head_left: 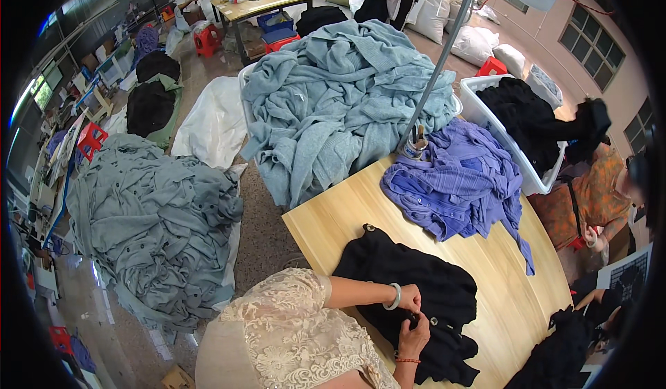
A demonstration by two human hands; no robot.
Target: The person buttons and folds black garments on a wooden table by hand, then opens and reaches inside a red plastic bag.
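On the pale wooden table [316, 215] lies a black knitted garment with buttons [444, 285], spread out before me. My left hand [409, 297], with a pale bangle at the wrist, bends its fingers in on the cloth near the front edge of the garment. Close against it, my right hand [414, 335], wearing a red beaded bracelet, pinches the same spot. A small dark bit, perhaps a button or a fold, shows between the fingertips; I cannot make it out clearly. A light button sits just right of my right hand.
Purple cardigans [458, 174] lie on the table's far side by a jar of tools [414, 145] and a lamp pole [444, 56]. Beyond is a heap of blue-grey knitwear [333, 91]; grey-green garments [152, 222] lie left. A white bin [513, 136] holds black clothes. Co-workers sit at right.
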